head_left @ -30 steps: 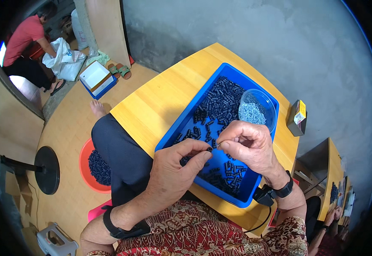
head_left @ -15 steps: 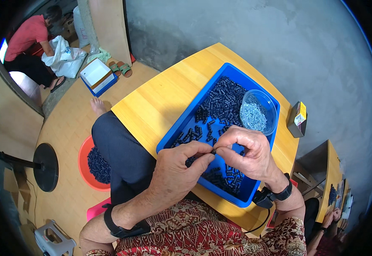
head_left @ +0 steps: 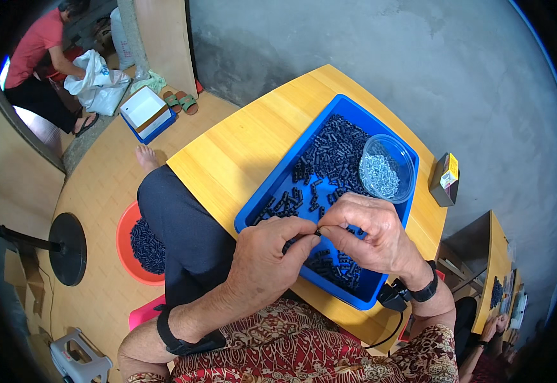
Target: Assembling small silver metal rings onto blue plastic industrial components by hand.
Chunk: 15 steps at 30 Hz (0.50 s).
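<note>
My left hand [head_left: 271,249] and my right hand [head_left: 373,231] meet fingertip to fingertip over the near part of a blue tray [head_left: 267,183]. Both pinch one small black cylindrical piece [head_left: 318,233], mostly covered by the fingers. Many similar black pieces [head_left: 336,145] lie heaped at the tray's far end, and looser ones are strewn below my hands. Inside the tray's right side stands a round clear tub [head_left: 408,184] of small silvery metal parts [head_left: 379,175], which look like screws or pins.
The tray rests on a yellow wooden table [head_left: 240,137]. A small dark box [head_left: 443,188] sits at its right edge. On the floor at left are an orange basin [head_left: 125,237] of black pieces and a grey stool [head_left: 82,359]. Another person [head_left: 36,48] bends over a white sack [head_left: 96,83].
My fingertips have shifted slightly around the small black piece, with the right fingers now covering more of it. At far left the other person has straightened up a little.
</note>
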Motion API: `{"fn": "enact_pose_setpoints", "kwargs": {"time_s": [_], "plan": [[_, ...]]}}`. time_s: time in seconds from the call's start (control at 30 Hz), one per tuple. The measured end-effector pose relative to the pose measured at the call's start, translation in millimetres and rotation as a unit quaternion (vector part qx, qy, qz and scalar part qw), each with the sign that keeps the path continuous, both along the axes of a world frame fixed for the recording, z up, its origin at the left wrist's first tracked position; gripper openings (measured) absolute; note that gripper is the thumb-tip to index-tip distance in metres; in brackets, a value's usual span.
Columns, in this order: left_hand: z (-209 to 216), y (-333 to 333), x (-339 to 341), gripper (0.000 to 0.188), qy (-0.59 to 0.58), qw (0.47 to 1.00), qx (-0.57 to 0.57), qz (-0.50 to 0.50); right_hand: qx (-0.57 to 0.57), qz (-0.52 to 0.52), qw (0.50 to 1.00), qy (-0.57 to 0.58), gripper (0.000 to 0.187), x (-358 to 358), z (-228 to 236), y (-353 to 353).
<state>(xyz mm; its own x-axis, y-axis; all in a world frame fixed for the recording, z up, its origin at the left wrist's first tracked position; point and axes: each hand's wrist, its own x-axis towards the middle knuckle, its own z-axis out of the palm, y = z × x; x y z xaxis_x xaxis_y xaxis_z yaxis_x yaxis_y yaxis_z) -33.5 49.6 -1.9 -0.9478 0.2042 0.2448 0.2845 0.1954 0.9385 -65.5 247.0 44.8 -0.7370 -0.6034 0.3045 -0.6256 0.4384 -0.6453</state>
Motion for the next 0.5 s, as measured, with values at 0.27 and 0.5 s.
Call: {"fn": "enact_pose_setpoints", "kwargs": {"time_s": [0.27, 0.5], "plan": [[-6.0, 0.0, 0.4, 0.013, 0.067, 0.996, -0.055, 0.008, 0.040, 0.034, 0.997, 0.061, 0.010, -1.7, 3.5, -2.2], [-4.0, 0.7, -1.4, 0.012, 0.044, 0.999, -0.002, 0.004, -0.010, -0.028, 0.998, -0.049, 0.007, 5.9, 3.4, -3.2]]}}
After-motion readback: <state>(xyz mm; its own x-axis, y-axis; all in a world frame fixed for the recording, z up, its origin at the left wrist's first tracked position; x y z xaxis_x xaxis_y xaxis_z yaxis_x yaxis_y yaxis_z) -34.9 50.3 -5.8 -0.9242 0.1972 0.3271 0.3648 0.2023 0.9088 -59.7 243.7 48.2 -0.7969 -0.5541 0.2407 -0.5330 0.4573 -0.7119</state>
